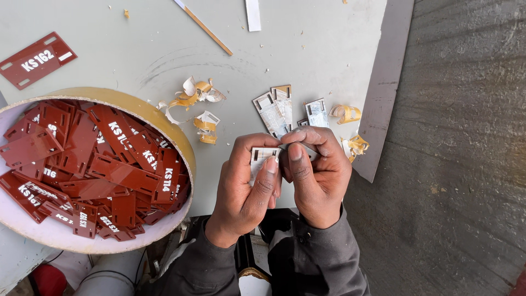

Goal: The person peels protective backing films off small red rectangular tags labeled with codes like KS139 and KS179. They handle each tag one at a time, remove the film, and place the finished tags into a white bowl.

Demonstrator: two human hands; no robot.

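both hands are meeting just above the near edge of the pale desk [307, 49], working on one small white-backed tag [262, 156] held between them. the left hand [246, 189] is gripping the tag with its fingers [269, 174] closed narrow on it, thumb pressing the face, while the right hand [318, 172] is pinching at the tag's upper right corner with thumb and forefinger tight together. it is looking like a peeling step, with the right fingertips picking at the backing film at the tag's edge; whether a strip has lifted yet is hidden under the thumbs. the next move is calling for a firm nail hold on that corner and a steady pull away from the left hand, which needs to be keeping the tag flat. just beyond the hands, a few more white-backed tags [276, 109] are lying on the desk, with curled yellowish peelings [197, 96] scattered around them and more curls [350, 129] by the desk's right edge. to the left, a round shallow tub [164, 129] is holding a heap of dark red tags [104, 170], and one single red tag [37, 59] is lying apart at the far left.
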